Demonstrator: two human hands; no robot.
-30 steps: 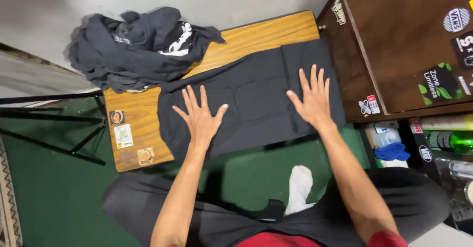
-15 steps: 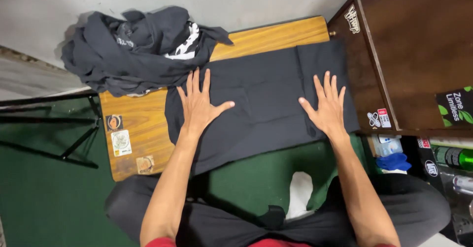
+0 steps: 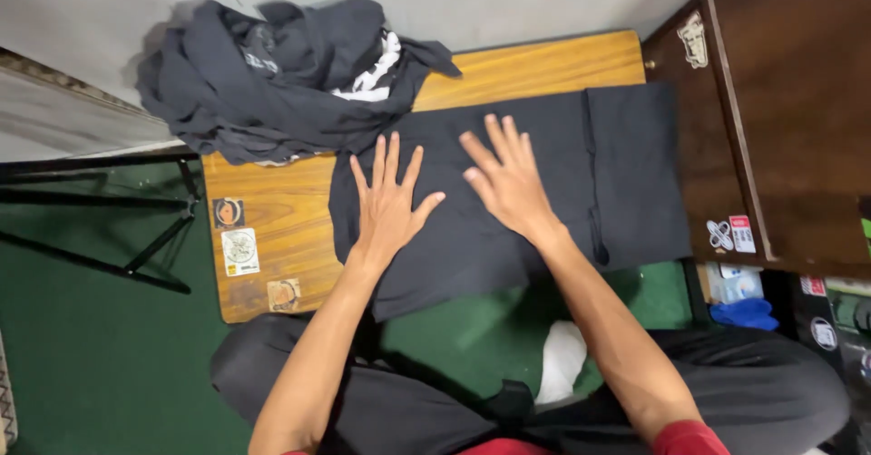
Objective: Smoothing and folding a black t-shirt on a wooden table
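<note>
My fingers are spread wide and flat, holding nothing: the left hand [image 3: 388, 208] presses palm-down on the left part of the folded black garment [image 3: 508, 192], and the right hand [image 3: 510, 183] lies just beside it, nearer the middle, fingers fanned toward the wall. The garment lies across the wooden tabletop [image 3: 272, 210], its near edge hanging a little over the front (the right end reaches the dark cabinet [image 3: 780, 119]).

To smooth it well, I judge I should keep both palms flat with even pressure and sweep outward from the middle, so creases run to the edges instead of bunching under my wrists; the fold line toward the right end wants to stay straight.

Counting: two hands, one flat garment, one heap of dark clothes [image 3: 281, 74] at the back left of the tabletop (how many pieces are in it I cannot tell), three stickers [image 3: 240, 251] at the tabletop's left front, one cabinet, and green floor [image 3: 82, 346] below.
</note>
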